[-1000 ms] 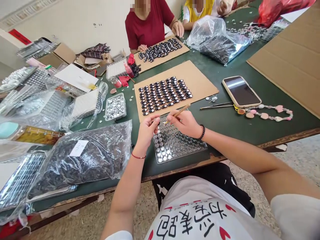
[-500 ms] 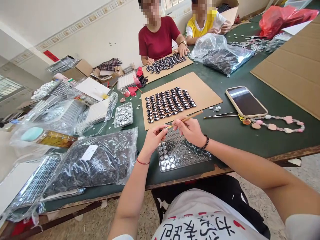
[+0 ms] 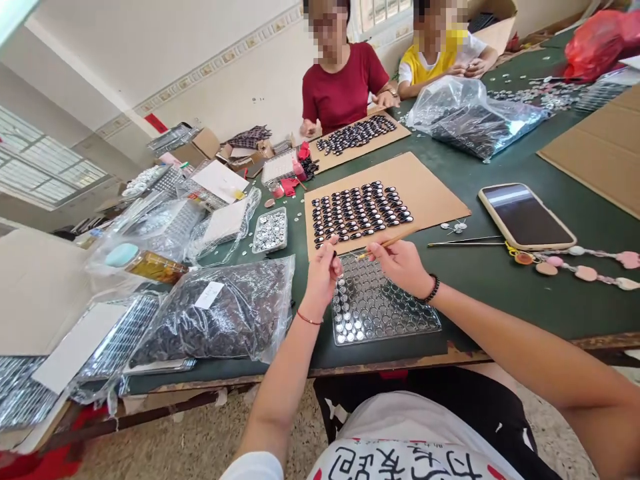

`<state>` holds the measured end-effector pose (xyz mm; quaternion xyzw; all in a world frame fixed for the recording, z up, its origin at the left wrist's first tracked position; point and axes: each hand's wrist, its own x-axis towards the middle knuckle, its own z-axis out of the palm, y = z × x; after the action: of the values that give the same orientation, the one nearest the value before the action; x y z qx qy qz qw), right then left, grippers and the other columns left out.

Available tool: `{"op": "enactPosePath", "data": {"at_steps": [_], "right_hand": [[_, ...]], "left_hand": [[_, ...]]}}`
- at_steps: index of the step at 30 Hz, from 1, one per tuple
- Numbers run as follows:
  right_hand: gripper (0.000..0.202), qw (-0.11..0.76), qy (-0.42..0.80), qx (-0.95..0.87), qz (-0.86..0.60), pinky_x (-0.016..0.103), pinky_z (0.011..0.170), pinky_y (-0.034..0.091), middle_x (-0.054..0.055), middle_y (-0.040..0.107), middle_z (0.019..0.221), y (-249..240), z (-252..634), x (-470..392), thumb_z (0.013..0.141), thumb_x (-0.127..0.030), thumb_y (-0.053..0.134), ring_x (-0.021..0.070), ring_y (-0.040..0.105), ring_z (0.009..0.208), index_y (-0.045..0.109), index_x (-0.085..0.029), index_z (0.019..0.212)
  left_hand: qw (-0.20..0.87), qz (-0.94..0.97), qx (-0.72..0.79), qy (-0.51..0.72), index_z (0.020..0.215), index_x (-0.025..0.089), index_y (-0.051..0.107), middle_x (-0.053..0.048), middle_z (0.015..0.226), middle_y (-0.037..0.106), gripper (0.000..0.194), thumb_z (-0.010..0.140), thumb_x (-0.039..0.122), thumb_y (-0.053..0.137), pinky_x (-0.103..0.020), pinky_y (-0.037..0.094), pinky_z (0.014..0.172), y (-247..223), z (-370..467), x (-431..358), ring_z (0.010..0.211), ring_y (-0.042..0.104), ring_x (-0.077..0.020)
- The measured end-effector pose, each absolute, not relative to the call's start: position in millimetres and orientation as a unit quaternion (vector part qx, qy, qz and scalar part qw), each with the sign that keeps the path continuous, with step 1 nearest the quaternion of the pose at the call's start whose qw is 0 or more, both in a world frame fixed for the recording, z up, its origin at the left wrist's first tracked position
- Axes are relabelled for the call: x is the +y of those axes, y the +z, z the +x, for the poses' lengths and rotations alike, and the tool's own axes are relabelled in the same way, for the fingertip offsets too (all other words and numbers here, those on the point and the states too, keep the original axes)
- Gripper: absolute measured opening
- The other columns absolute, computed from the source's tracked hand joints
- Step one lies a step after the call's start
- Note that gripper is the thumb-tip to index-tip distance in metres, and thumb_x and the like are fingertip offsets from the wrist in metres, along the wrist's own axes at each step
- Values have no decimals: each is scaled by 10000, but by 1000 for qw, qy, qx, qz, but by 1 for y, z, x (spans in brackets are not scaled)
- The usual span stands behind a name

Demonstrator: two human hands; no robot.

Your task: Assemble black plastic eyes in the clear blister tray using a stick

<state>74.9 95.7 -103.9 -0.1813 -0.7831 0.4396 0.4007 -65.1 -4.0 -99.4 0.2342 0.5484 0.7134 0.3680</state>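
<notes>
My left hand [image 3: 323, 275] is closed in a pinch around a small dark piece, above the left edge of a clear plastic tray [image 3: 395, 313]. A thin wooden brush [image 3: 391, 245] is pinched in my right hand [image 3: 406, 268], its tip pointing left over the tray's far edge. White round pieces [image 3: 350, 328] fill some cups at the tray's left side. Beyond the hands, a cardboard sheet [image 3: 435, 190] bears rows of black oval pieces with pale centres [image 3: 363, 210].
A bag of dark pieces [image 3: 225, 320] and a small box of round pieces [image 3: 271, 231] lie left. To the right are a phone [image 3: 527, 217], tweezers [image 3: 465, 243] and a beaded strap [image 3: 585, 272]. Two people sit across the table [image 3: 500, 293].
The view has shifted left, so things appear further right. My hands have moved apart, the brush tip is away from my left fingers, and a dark piece now shows in my left hand.
</notes>
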Motion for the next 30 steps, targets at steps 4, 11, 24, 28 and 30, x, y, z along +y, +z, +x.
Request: {"op": "enactPosePath", "data": {"at_steps": [4, 11, 24, 28, 30], "right_hand": [[331, 351, 275, -879, -167, 255, 550, 357, 52, 612, 642, -108, 73, 99, 887, -353, 366, 156, 553, 591, 594, -147, 763], [283, 361, 250, -892, -108, 230, 628, 382, 37, 641, 793, -114, 73, 91, 896, -338, 372, 136, 573, 684, 594, -165, 865], [375, 345, 193, -901, -180, 251, 558, 321, 37, 641, 728, -113, 73, 96, 903, -366, 340, 127, 541, 577, 615, -153, 765], [432, 366, 216, -884, -194, 255, 522, 303, 51, 641, 753, -106, 77, 97, 908, -392, 300, 111, 503, 528, 603, -144, 726], [432, 370, 234, -878, -194, 254, 515, 305, 50, 632, 721, -103, 79, 96, 908, -401, 290, 112, 492, 519, 597, -144, 744]], "left_hand": [[173, 460, 705, 512, 1024, 195, 627, 20, 554, 541, 309, 808, 374, 495, -202, 377, 482, -97, -43, -10, 488, 471, -86], [6, 572, 751, 329, 955, 196, 635, -35, 856, 663, 268, 850, 324, 423, -245, 418, 669, -104, -50, -13, 750, 582, -147], [114, 452, 804, 368, 753, 163, 608, 15, 606, 569, 305, 786, 433, 471, -213, 351, 525, -96, -68, -14, 548, 485, -102], [173, 393, 773, 468, 831, 170, 610, 10, 613, 570, 275, 736, 420, 544, -202, 380, 471, -100, -74, -14, 502, 491, -92], [236, 389, 754, 473, 796, 160, 627, 9, 554, 554, 261, 687, 396, 606, -202, 385, 438, -104, -70, -13, 461, 490, -92]]}}
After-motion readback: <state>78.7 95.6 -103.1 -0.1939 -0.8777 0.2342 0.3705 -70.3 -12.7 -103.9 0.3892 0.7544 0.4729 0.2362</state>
